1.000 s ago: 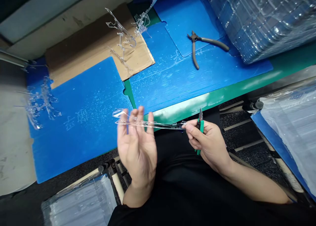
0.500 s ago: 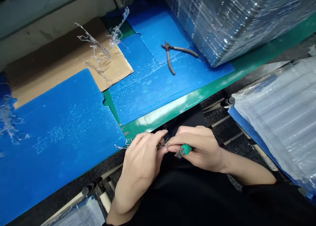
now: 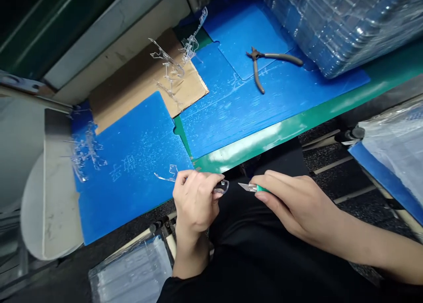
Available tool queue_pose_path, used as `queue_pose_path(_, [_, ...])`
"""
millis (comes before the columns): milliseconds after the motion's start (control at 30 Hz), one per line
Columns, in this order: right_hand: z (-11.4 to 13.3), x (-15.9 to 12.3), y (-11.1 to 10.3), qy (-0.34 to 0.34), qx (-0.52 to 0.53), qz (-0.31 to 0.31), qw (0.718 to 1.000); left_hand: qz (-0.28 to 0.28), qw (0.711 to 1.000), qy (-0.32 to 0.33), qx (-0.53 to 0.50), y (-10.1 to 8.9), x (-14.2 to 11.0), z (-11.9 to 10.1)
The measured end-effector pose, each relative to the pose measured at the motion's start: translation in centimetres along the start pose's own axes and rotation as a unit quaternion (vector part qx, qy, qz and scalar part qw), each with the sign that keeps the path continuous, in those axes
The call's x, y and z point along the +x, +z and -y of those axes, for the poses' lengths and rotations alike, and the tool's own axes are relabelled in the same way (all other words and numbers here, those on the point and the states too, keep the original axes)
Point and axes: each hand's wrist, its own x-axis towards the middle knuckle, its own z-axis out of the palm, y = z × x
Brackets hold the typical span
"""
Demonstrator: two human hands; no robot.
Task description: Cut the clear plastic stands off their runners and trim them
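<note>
My left hand (image 3: pixel 197 199) is closed around a clear plastic part (image 3: pixel 224 187), whose rounded end shows by the thumb. A thin transparent piece (image 3: pixel 167 175) sticks out on the other side of that hand; whether both ends are one piece is hidden by the fingers. To the right, my right hand (image 3: pixel 291 201) grips a utility knife (image 3: pixel 253 187) with a green handle. Its bare blade points left toward the plastic part, with a gap between them. Both hands are above my lap, at the table's front edge.
Nippers (image 3: pixel 261 62) lie spread on a blue sheet (image 3: pixel 231 113). Clear plastic scraps (image 3: pixel 167 62) rest on cardboard (image 3: pixel 125 82), with more scraps (image 3: pixel 87 153) on the left blue sheet (image 3: pixel 139 162). A stack of clear trays (image 3: pixel 340 29) stands at the back right. Wrapped trays (image 3: pixel 396 148) sit right.
My right hand has moved right, taking the knife away from the plastic part, and the blade now shows. My left hand still holds the part. The view has shifted to the left.
</note>
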Motion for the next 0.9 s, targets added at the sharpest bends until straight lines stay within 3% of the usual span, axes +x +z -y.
queue_pose_path(433, [0.97,0.28,0.19,-0.014,-0.056,0.007,0.998,0.005,0.999,0.007,0.033,-0.05,0.36,-0.86])
queue_pose_path(900, [0.46,0.68,0.2,-0.01,-0.108,0.001,0.994,0.052,0.998,-0.021,0.018,-0.24,0.49,-0.74])
